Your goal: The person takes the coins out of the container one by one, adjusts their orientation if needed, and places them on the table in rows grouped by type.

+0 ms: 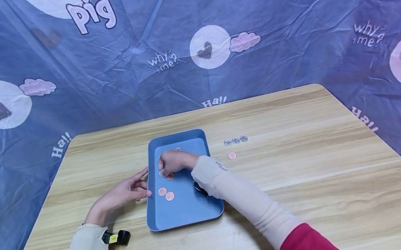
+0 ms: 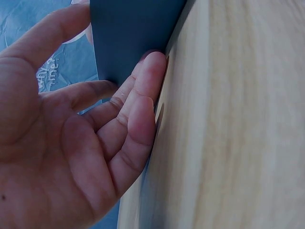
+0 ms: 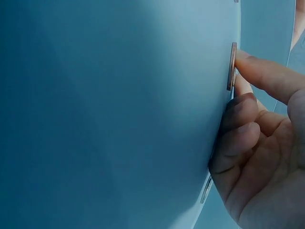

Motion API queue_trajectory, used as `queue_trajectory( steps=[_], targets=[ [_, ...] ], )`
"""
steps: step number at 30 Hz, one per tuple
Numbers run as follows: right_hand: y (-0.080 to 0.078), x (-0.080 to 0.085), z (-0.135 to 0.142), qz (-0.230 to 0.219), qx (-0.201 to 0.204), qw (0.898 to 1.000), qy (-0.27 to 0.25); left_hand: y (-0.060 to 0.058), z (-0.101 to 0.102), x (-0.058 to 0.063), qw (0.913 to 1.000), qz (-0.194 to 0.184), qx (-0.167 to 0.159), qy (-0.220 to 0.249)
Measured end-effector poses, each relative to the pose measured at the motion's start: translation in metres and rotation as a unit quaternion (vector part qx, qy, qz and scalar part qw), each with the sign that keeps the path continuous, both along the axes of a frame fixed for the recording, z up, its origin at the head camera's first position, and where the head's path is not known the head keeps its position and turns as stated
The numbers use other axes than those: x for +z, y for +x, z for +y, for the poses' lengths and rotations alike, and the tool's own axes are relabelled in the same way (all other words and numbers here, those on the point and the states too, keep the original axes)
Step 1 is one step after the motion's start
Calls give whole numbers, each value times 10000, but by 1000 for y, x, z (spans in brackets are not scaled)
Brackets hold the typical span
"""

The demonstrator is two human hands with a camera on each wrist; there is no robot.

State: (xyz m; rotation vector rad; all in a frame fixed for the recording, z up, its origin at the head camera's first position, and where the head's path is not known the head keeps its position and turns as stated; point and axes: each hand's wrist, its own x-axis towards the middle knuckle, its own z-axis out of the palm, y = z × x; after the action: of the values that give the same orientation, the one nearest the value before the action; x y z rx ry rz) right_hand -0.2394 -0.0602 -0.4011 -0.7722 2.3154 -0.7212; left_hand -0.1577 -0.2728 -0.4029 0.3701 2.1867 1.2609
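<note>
Tray (image 1: 191, 210): your moulded piece, plastic by its look, smooth, with a soft satin sheen.
Copper-toned coins (image 1: 170, 196): metal, faces in relief.
Silver-toned coins (image 1: 235, 140): metal, bright, likewise patterned.
Table (image 1: 302, 171): your wood-grained top, smooth, low sheen; solid wood or laminate, you cannot tell.
Backdrop (image 1: 121, 80): printed, cloth-like sheet, creased, faintly glossy along its folds.
Pale sleeves (image 1: 250, 202): your matt cloth, lightly wrinkled.
Red sleeve (image 1: 307, 245): matt cloth.

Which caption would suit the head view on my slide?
Right hand among coins in a blue tray, left hand touching its side, more coins on the wooden table.
</note>
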Motion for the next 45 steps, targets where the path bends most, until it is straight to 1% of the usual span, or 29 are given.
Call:
queue_trajectory(
  steps=[5,9,12,16,21,25,28,31,38,45],
  targets=[
    [1,2,-1,68,52,9999,109,0,0,0,10000,-13,-1,51],
    [1,2,-1,101,105,9996,251,0,0,-1,9997,-135,14,179],
    [1,2,-2,125,218,9992,313,1,-1,-2,9995,-195,24,242],
    [0,3,-2,168,397,9986,305,1,-1,-2,9997,-140,30,209],
    [0,4,-2,411,497,9973,350,1,-1,-2,9998,-104,13,154],
    [2,5,-1,700,469,9954,465,1,-1,-2,9998,-146,22,166],
    [2,5,-1,810,474,9943,512,1,-1,-2,9996,-196,52,192],
    [2,6,0,806,482,9944,486,1,-1,-2,9996,-195,61,168],
    [-1,6,3,456,349,9982,185,1,1,0,9999,-124,71,38],
    [-3,4,4,498,225,9985,59,0,1,0,9999,-73,87,-66]
  ],
)
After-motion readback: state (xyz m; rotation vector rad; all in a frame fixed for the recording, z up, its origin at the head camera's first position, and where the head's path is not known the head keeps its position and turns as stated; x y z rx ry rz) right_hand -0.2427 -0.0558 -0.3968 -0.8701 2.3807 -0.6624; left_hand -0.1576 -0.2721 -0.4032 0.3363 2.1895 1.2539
